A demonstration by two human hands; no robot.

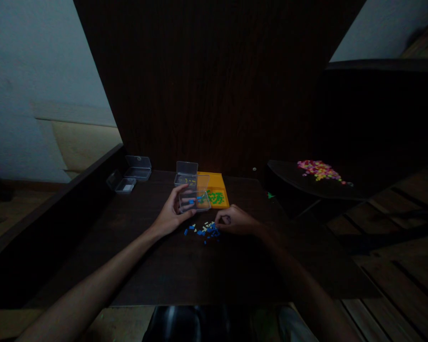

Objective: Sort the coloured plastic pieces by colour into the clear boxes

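Note:
My left hand (173, 209) holds a clear plastic box (201, 203) with its lid up, tilted over the dark table. A few blue pieces (191, 202) show inside it. My right hand (235, 221) is at the right edge of a loose pile of small blue and cream pieces (204, 230). Its thumb and forefinger are pinched together, and whatever is between them is too small to make out. Just behind the clear box lies an open yellow case (221, 191) with many small green pieces (216, 197) in it.
Another open clear box (186, 177) with yellow bits stands behind my left hand. Two more open clear boxes (139, 168) (124, 185) sit at the left back. Pink and yellow pieces (321, 171) lie on a raised shelf at right. A dark panel (214, 85) rises behind.

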